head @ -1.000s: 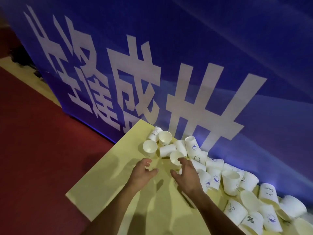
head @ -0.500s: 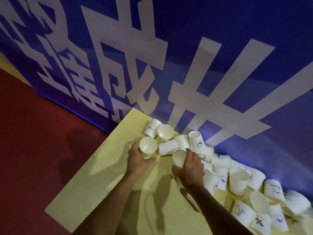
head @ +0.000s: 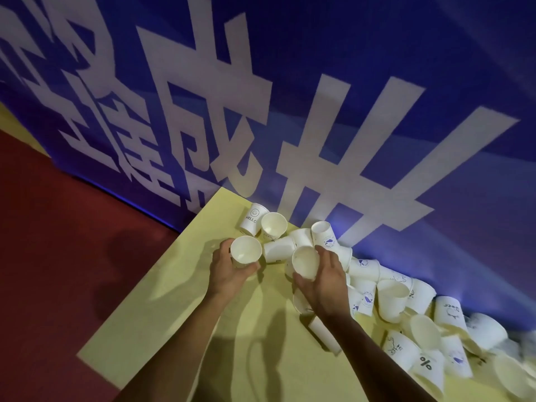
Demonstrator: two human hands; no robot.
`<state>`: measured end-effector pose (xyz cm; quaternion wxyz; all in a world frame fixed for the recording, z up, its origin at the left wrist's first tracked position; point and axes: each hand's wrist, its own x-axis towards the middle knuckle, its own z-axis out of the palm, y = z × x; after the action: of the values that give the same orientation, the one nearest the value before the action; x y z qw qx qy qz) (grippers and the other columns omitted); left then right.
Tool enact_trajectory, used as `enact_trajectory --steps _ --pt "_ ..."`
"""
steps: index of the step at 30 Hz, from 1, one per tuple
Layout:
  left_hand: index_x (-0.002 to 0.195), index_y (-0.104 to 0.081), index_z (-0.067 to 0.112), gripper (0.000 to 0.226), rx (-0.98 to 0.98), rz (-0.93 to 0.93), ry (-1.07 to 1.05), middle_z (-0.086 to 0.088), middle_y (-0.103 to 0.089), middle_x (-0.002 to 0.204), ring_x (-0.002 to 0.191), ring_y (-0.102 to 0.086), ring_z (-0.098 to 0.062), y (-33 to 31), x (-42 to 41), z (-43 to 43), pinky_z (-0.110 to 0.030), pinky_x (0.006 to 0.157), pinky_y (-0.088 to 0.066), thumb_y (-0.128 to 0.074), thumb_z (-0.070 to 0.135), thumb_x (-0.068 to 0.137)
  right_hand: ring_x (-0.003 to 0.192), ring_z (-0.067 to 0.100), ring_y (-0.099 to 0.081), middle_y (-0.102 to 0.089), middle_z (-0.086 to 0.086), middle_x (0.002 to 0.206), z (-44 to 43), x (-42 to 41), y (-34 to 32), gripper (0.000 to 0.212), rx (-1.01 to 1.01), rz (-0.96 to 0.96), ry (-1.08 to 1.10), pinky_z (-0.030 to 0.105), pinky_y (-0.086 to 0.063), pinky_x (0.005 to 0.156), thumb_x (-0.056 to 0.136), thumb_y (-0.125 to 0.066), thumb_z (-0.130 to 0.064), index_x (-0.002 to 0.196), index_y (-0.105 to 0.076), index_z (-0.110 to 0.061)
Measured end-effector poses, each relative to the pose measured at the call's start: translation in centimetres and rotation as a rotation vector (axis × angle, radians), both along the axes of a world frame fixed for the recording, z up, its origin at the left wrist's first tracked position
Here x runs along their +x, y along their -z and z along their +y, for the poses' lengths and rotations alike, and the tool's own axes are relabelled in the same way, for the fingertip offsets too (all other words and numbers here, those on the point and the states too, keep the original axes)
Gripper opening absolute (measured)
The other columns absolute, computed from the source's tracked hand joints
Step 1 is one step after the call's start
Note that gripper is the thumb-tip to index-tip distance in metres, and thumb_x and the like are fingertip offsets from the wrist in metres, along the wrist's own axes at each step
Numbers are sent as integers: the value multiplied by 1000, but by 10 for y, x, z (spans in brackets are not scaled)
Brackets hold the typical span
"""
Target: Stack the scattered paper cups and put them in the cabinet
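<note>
Several white paper cups lie scattered along the back of a pale yellow table (head: 179, 320), against a blue wall. My left hand (head: 229, 271) is wrapped around an upright white cup (head: 246, 250) near the table's left end. My right hand (head: 322, 282) grips another white cup (head: 305, 261), its mouth tilted toward me. A cup with a smiley and "HELLO" (head: 253, 218) stands at the far left corner, next to an open upright cup (head: 273, 225). More cups, some with blue prints, pile up to the right (head: 391, 300). No cabinet is in view.
The blue wall with large white characters (head: 319, 126) rises right behind the cups. Red floor (head: 58, 256) lies left of the table's edge. Bare yellow tabletop stretches toward me between my forearms.
Both hands have reached forward from bare tabletop to the cups and closed on one each. The view has shifted closer to the table and wall.
</note>
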<state>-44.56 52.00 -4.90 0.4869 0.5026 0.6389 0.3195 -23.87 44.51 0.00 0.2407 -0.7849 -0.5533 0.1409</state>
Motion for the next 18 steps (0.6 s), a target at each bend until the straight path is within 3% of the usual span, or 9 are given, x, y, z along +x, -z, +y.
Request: enact_trajectory --steps 3,8,13,18 --pt "124 -47 31 75 34 -8 26 5 -46 123 112 -56 -22 -18 8 -17 -44 98 -50 -90 28 62 118 26 -52 -56 5 130 -19 7 -18 70 47 46 18 41 -46 100 79 -80 -37 138 -50 -15" --pt "121 -50 31 64 113 -33 77 7 -54 123 109 -55 -7 -57 47 -66 -24 86 -47 -87 25 69 114 20 -52 -56 -3 126 -68 43 -40 68 103 110 33 37 -47 97 77 -77 -47 135 -49 -23" --pt "122 -51 27 63 206 -85 122 12 -61 116 106 -56 2 -91 124 -133 -26 89 -49 -87 20 71 120 16 -49 -53 -5 130 -146 109 -51 68 193 118 58 35 -43 102 80 -75 -48 138 -48 -25" --pt "117 -52 33 61 196 -93 229 16 -62 112 105 -58 -1 -97 222 -225 -24 87 -48 -89 26 69 113 18 -51 -55 -6 122 -254 200 -58 61 215 121 111 36 -46 94 79 -75 -48 131 -53 -23"
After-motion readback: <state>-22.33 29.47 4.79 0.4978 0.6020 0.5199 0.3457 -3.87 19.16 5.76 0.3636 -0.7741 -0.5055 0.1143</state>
